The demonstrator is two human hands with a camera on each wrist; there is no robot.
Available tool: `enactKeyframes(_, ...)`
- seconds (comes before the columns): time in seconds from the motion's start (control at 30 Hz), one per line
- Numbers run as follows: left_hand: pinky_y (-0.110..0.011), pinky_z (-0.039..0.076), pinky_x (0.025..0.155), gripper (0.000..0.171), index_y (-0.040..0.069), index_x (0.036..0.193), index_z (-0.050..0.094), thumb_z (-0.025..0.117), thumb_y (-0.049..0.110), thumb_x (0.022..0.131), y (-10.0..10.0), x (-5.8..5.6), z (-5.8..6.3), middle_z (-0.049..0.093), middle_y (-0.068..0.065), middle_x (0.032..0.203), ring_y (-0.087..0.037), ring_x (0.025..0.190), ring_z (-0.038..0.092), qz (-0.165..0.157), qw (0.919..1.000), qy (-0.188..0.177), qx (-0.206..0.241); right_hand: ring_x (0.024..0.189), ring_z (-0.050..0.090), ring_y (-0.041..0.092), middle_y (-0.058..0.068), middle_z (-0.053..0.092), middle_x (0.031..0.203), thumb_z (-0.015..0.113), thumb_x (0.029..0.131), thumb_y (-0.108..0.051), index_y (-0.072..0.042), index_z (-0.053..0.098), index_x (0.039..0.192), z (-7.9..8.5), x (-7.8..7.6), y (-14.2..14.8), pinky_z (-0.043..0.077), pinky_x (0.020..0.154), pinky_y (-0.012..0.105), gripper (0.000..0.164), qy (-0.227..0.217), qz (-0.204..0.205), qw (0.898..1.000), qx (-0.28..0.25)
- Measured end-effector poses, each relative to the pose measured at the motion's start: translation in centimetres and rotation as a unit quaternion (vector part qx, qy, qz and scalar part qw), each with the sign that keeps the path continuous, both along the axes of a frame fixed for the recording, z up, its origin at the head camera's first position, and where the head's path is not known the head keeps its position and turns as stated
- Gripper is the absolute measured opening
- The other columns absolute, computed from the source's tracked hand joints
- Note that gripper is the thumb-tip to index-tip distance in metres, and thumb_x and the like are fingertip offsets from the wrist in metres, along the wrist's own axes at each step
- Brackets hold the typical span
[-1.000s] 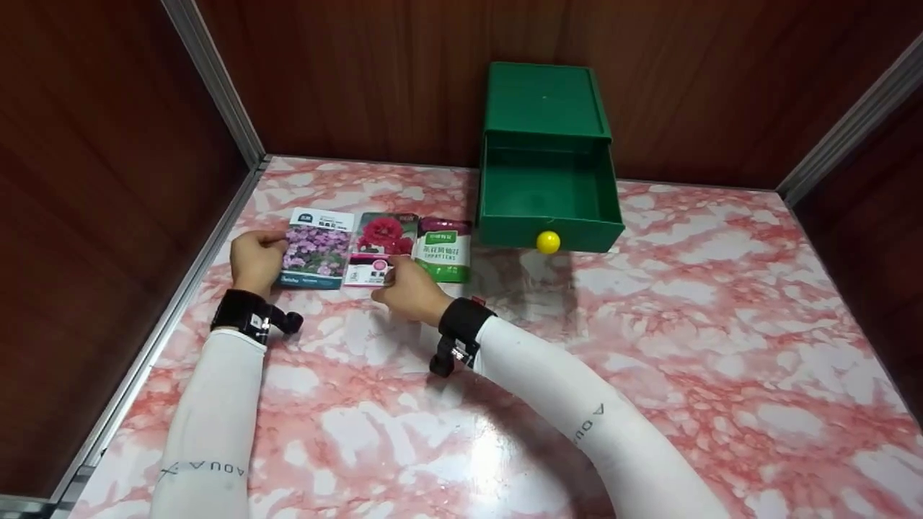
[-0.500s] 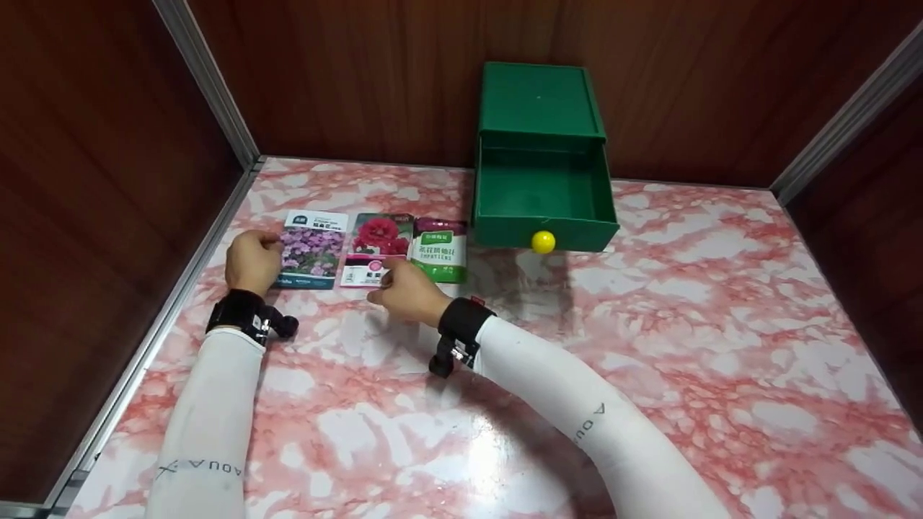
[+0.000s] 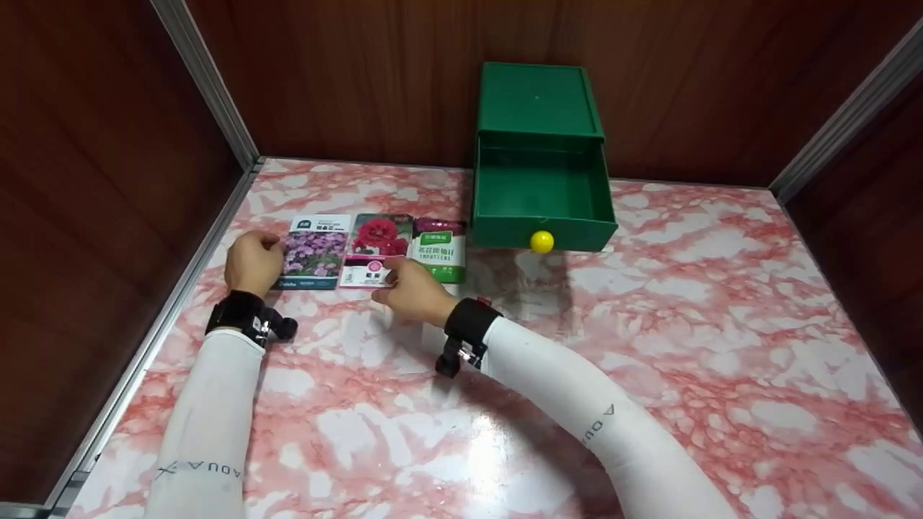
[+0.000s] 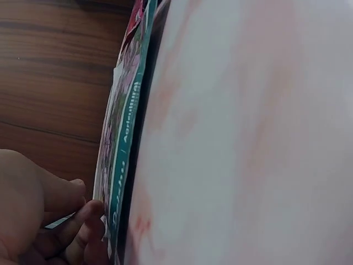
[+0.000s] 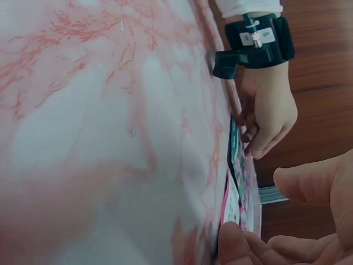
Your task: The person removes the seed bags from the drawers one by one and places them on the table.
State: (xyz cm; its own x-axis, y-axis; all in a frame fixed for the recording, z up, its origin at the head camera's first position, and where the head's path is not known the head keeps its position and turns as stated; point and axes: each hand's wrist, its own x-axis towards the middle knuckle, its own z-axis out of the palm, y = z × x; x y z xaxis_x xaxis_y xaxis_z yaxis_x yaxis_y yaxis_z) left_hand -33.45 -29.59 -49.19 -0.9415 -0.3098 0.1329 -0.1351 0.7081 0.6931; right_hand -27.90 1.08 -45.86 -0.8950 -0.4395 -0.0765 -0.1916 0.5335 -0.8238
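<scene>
Three seed packets lie side by side on the table, shown best in the head view. My left hand [image 3: 252, 261] is at the left edge of the purple-flower packet [image 3: 314, 249], loosely bent fingertips touching that edge; in the left wrist view its thumb hovers apart from the packet [image 4: 126, 132]. The red-flower packet [image 3: 378, 234] is in the middle. My right hand [image 3: 414, 292] reaches over its lower right corner, covering part of it. Thumb and fingers are spread in the right wrist view, one fingertip [image 5: 233, 237] at the packet's near edge. A green-and-white packet [image 3: 441, 252] lies rightmost, partly behind this hand.
A green drawer box [image 3: 541, 101] stands against the back wall, right of the packets. Its drawer [image 3: 497, 229] is pulled out, with a yellow knob [image 3: 541, 241] on the front. Dark wood panels [image 3: 346, 79] enclose the pink-marbled table [image 3: 649, 324].
The purple-flower packet has shifted slightly and now stands straighter, close beside the red-flower one. My left hand has drifted a little left in the view; the right hand stays nearly in place.
</scene>
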Motion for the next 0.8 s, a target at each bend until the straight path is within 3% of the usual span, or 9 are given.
enactKeyframes(0.23, -0.057, 0.051, 0.103, 0.036, -0.002, 0.129, 0.078, 0.062, 0.024, 0.11, 0.5, -0.1, 0.9, 0.076, -0.023, 0.125, -0.042, 0.12, 0.069, 0.008, 0.9999, 0.015, 0.002, 0.122, 0.069, 0.029, 0.022, 0.066, 0.141, 0.073, 0.108, -0.018, 0.003, 0.052, 0.16, 0.6, 0.8, 1.0, 0.058, 0.103, 0.04, 0.06, 0.098, 0.031, 0.993, 0.058)
enactKeyframes(0.37, -0.055, 0.051, 0.103, 0.039, -0.001, 0.131, 0.077, 0.062, 0.029, 0.111, 1.4, -0.2, 1.8, 0.076, -0.022, 0.125, -0.04, 0.118, 0.069, 0.006, 0.9994, 0.034, 0.007, 0.117, 0.07, 0.029, 0.022, 0.067, 0.141, 0.073, 0.109, -0.02, 0.003, 0.054, 0.158, 1.1, 1.7, 2.1, 0.059, 0.1, 0.041, 0.057, 0.15, 0.041, 0.986, 0.061)
enactKeyframes(0.57, -0.049, 0.05, 0.106, 0.04, -0.004, 0.131, 0.076, 0.067, 0.029, 0.111, 3.3, -0.7, 3.4, 0.075, -0.023, 0.123, -0.037, 0.115, 0.068, -0.028, 0.9955, 0.077, 0.047, 0.112, 0.072, 0.027, 0.019, 0.07, 0.131, 0.073, 0.11, -0.02, 0.002, 0.059, 0.153, 1.8, 3.0, 4.5, 0.061, 0.095, 0.039, 0.051, 0.2, 0.044, 0.978, 0.03)
enactKeyframes(0.8, -0.042, 0.053, 0.104, 0.038, -0.005, 0.129, 0.077, 0.072, 0.027, 0.109, 7.4, -1.6, 5.9, 0.076, -0.023, 0.123, -0.032, 0.113, 0.07, -0.078, 0.9849, 0.124, 0.092, 0.108, 0.073, 0.027, 0.014, 0.073, 0.125, 0.074, 0.11, -0.02, -0.001, 0.066, 0.144, 2.2, 3.9, 8.0, 0.062, 0.091, 0.039, 0.041, 0.227, 0.018, 0.974, 0.005)
